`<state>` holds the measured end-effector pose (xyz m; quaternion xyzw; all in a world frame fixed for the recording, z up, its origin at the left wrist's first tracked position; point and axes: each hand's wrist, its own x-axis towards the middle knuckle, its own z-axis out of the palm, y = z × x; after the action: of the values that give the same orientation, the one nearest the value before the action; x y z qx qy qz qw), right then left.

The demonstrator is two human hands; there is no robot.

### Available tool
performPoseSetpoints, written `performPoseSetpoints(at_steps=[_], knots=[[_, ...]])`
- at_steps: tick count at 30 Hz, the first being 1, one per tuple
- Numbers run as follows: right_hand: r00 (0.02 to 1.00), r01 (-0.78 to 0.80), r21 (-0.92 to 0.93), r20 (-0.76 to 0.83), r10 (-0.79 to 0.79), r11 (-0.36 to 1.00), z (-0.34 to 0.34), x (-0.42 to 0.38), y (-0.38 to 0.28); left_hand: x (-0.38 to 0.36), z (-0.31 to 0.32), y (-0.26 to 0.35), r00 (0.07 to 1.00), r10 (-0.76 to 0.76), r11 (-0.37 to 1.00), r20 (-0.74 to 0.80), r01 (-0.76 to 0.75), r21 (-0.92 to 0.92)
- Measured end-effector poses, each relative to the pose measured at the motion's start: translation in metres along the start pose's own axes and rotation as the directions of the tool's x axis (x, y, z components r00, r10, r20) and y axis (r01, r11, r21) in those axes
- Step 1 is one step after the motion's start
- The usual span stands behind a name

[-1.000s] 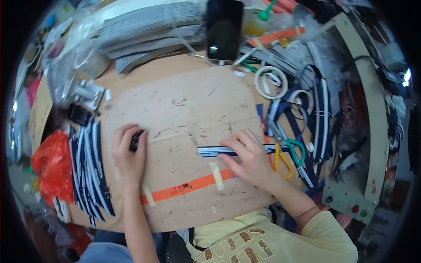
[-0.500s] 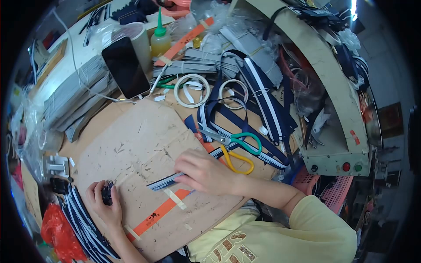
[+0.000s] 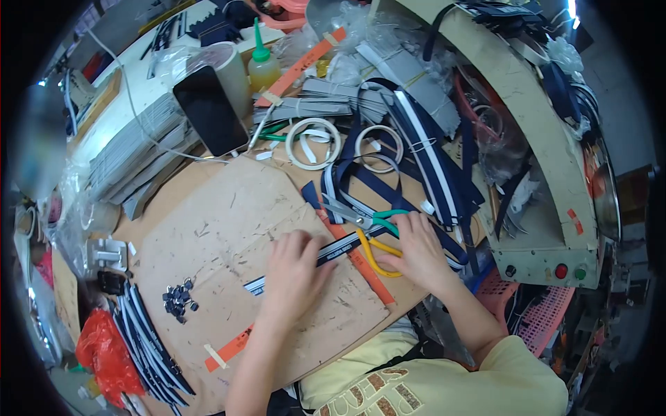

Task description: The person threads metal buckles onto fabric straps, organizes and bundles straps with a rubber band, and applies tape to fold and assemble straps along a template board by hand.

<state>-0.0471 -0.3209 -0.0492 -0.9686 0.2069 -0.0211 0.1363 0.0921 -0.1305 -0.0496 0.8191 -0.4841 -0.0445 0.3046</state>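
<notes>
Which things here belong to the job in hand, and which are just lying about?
In use or probably part of it:
- striped strip under the left hand
- scissors, right hand at the handles
- small black clips, likely
- stacked strips, likely

Apparently just lying about:
- phone
- green-tipped bottle
- tape rolls
- red plastic bag

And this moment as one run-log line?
left hand: on striped strip | right hand: at scissors handles | black clips: in a cluster on brown board
</notes>
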Motion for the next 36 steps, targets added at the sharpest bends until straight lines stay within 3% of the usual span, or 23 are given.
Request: performPoseSetpoints(at_steps=[6,10,12,13,16,18,20,21,24,26,31,35,36], knots=[[0.996,-0.004,0.028,0.086,0.001,1.000,-0.005,0.011,0.010,0.013,0.015,0.005,0.996,-0.094,0.994,-0.010,0.094,0.053],[0.978,-0.179,0.125,0.131,0.163,0.976,-0.021,0.008,0.003,0.014,0.005,-0.001,0.982,-0.176,0.972,0.068,0.185,-0.146],[0.974,-0.214,0.251,0.124,0.188,0.944,-0.028,0.000,0.009,0.028,0.007,-0.002,0.972,-0.235,0.935,0.023,0.233,-0.267],[0.944,-0.311,0.237,0.190,0.270,0.920,-0.020,-0.003,0.016,0.034,0.014,-0.010,0.971,-0.231,0.958,-0.068,0.215,-0.189],[0.947,-0.322,0.388,0.139,0.290,0.864,-0.005,-0.008,0.034,0.071,0.034,-0.014,0.939,-0.232,0.973,-0.253,0.219,-0.078],[0.974,-0.196,0.306,-0.050,0.221,0.932,0.022,-0.010,0.066,0.090,0.052,-0.019,0.909,-0.277,0.949,-0.310,0.311,0.062],[0.912,-0.409,0.305,0.154,0.379,0.860,-0.001,0.005,0.041,0.100,0.067,-0.026,0.880,-0.320,0.906,-0.351,0.392,0.158],[0.929,-0.367,0.330,0.168,0.328,0.870,0.013,0.012,0.040,0.104,0.072,-0.028,0.869,-0.331,0.888,-0.368,0.419,0.189],[0.946,-0.277,0.463,-0.023,0.324,0.842,0.047,0.023,0.081,0.110,0.081,-0.031,0.853,-0.343,0.873,-0.393,0.444,0.202],[0.942,-0.234,0.502,-0.093,0.321,0.832,0.049,0.034,0.078,0.109,0.087,-0.042,0.862,-0.364,0.888,-0.354,0.436,0.148],[0.974,-0.209,0.458,0.022,0.224,0.864,0.028,0.057,0.038,0.102,0.077,-0.049,0.853,-0.335,0.937,-0.401,0.348,-0.042],[0.985,-0.166,0.438,0.037,0.167,0.883,0.039,0.067,0.043,0.094,0.072,-0.056,0.855,-0.426,0.856,-0.294,0.276,-0.437],[0.986,-0.161,0.439,0.038,0.161,0.884,0.043,0.069,0.046,0.091,0.069,-0.055,0.852,-0.429,0.856,-0.298,0.279,-0.436]])
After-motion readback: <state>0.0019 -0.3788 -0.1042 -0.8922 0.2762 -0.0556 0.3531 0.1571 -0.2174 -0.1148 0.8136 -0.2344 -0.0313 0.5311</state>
